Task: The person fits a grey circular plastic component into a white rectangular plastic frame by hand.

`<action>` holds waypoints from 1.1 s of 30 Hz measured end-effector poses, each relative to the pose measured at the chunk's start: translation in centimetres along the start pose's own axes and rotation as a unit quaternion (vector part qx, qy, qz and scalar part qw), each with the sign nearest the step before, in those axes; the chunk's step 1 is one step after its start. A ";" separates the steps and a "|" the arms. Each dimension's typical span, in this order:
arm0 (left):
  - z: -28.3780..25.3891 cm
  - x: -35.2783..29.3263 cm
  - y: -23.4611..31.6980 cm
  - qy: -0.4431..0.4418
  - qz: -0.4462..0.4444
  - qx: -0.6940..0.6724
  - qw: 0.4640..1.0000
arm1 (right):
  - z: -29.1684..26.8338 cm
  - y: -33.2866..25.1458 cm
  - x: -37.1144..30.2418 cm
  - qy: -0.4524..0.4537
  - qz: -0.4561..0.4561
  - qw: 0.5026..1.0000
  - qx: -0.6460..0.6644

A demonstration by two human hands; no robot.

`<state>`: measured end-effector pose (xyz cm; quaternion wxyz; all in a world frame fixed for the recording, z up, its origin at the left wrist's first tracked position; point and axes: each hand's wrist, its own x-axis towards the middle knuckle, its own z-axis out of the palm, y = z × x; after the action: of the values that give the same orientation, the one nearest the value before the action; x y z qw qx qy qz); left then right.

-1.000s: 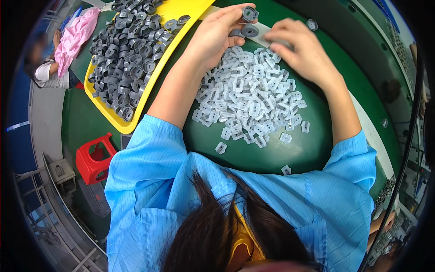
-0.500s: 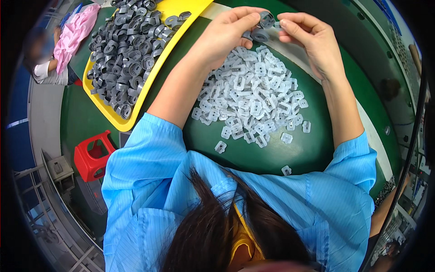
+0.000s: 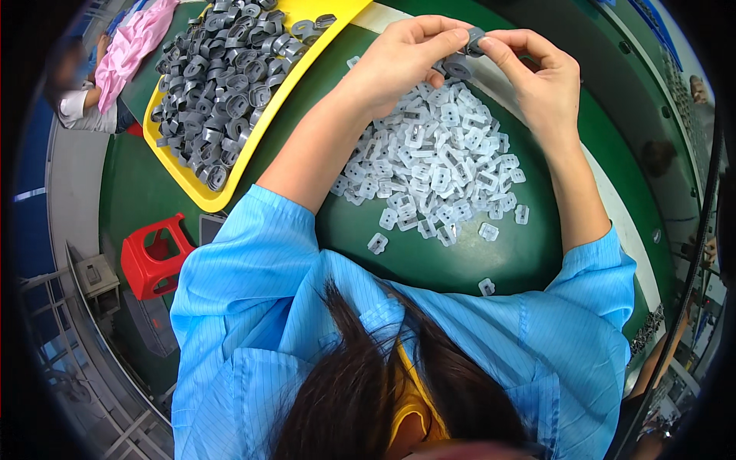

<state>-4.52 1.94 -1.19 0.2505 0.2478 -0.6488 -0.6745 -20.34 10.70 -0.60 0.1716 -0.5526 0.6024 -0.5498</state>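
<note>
Seen remotely by me, both arms reach forward and converge. The left forearm slants inward; the right forearm rises more steeply, its wrist bent inward. In the left hand and right hand, facing each other, thumb and forefinger form pinches, tips nearly meeting.

No text, label, number or sign could be read. The pale box at the left bore a dark mark, too small to make out as lettering. Any print on the gear along the right rim was too small and blurred to read.
</note>
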 end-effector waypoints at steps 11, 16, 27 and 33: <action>-0.4 -0.2 0.3 -0.023 -0.026 -0.161 0.986 | 1.1 0.2 -0.3 0.053 -0.028 0.996 0.066; -0.4 -0.1 0.0 -0.026 -0.024 -0.158 0.987 | 0.3 0.1 -0.2 0.031 -0.071 0.997 -0.022; 0.0 0.3 -0.4 0.012 0.015 0.039 0.999 | -1.1 1.6 0.6 -0.108 0.074 0.985 0.113; 0.9 -0.4 -0.6 0.071 0.261 0.326 0.906 | -1.0 0.9 0.5 -0.085 0.170 0.961 0.199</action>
<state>-4.84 2.90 -1.76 0.3683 0.1843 -0.8545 -0.3166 -21.71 10.55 -0.79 0.4195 -0.4420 0.5490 -0.5721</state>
